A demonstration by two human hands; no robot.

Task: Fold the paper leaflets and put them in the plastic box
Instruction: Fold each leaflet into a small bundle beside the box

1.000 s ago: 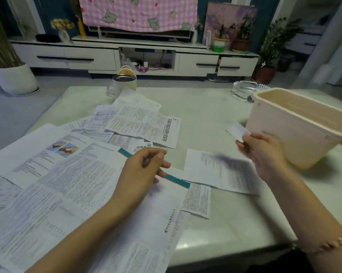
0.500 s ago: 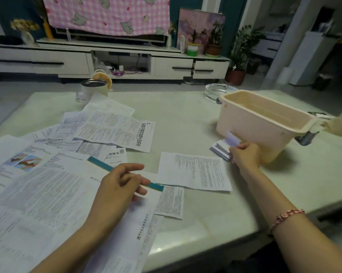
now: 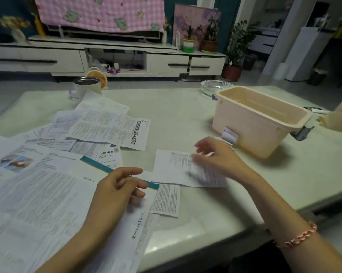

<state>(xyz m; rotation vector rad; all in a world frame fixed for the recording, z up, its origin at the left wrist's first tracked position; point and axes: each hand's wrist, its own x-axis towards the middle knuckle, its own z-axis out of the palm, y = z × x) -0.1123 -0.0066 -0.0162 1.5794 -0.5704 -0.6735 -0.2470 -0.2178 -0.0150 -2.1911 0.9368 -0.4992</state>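
Observation:
A beige plastic box stands at the right of the table. A small folded leaflet leans against its near wall, outside the box. My right hand, blurred, hovers with relaxed fingers over a flat unfolded leaflet and holds nothing. My left hand rests with loosely curled fingers on a large leaflet with a teal strip. Several more unfolded leaflets lie spread over the left half of the table.
A metal cup and a small orange fan stand at the back left. A glass ashtray sits behind the box, a paper roll to its right. The table's front edge runs below my right forearm.
My right hand set the folded leaflet down against the box's near wall, let go and moved back left over the flat leaflet. The view turned right. My left hand stayed put.

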